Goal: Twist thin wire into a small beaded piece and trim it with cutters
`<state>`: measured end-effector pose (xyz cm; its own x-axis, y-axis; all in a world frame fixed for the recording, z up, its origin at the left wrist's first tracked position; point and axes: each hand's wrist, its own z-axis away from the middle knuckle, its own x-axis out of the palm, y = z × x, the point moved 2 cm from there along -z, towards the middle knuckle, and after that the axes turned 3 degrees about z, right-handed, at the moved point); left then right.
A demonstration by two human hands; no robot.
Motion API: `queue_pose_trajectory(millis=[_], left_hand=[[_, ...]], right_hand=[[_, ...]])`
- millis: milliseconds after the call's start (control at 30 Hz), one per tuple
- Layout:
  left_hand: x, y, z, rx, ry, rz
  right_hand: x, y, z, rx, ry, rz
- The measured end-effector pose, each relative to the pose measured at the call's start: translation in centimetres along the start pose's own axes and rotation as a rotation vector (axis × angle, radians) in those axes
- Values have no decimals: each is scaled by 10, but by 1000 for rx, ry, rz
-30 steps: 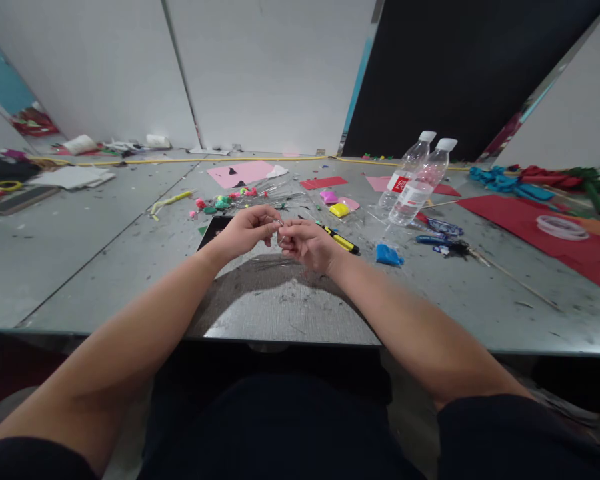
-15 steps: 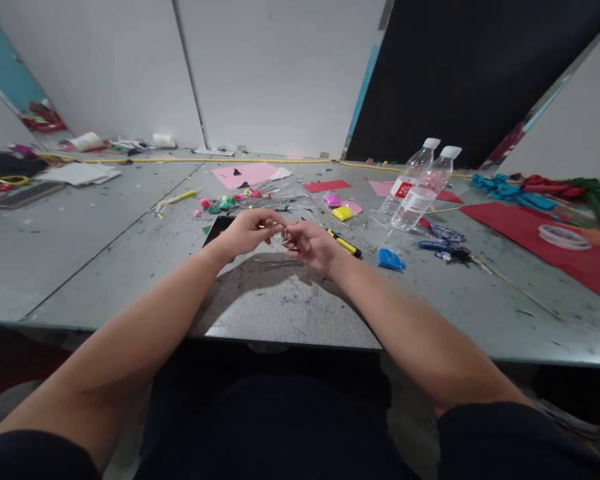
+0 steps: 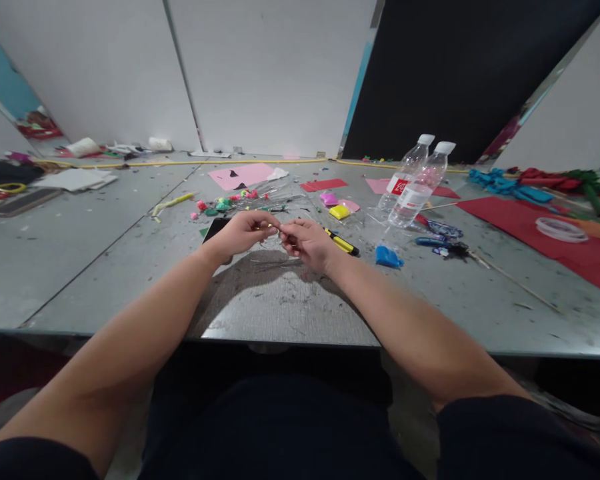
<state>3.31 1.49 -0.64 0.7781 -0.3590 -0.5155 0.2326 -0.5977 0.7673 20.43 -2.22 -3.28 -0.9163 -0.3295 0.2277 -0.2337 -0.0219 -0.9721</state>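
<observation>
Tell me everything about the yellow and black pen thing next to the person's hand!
The yellow and black marker looks like smooth plastic, mostly yellow with black at its ends and along one side. It lies flat on the grey table, slanted, just beyond the right hand, whose back hides the near end, so touching cannot be told. A blue packet lies to its right, apart from it; a yellow packet sits farther back. Any print is too small to read.

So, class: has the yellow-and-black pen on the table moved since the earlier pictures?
No. The pen lies just left of the blue packet, as before; only the camera shifted.
</observation>
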Motion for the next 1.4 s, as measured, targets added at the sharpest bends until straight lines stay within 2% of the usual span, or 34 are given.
queue_pose_trajectory(millis=[167,300,400,500,667,800,933,1200,1400], left_hand=[[0,-3,0,34,-26,-68],[1,-7,0,-1,76,-53],[5,-6,0,-9,111,-26],[8,-4,0,-36,90,-13],[9,-1,0,-75,4,-17],[11,2,0,-44,-61,-51],[10,2,-1,-33,-66,-63],[4,1,-1,-1,94,-228],[3,6,-1,114,150,-396]], right_hand=[[-4,2,-5,-27,-15,-96],[-8,4,-7,4,42,-40],[-8,6,-7,16,18,37],[-8,5,-7,-57,24,148],[-13,0,-9,-184,104,344],[-9,5,-10,-76,97,191],[-5,7,-9,22,89,53],[-3,-1,-2,73,108,-14],[1,-4,1,80,133,95]])
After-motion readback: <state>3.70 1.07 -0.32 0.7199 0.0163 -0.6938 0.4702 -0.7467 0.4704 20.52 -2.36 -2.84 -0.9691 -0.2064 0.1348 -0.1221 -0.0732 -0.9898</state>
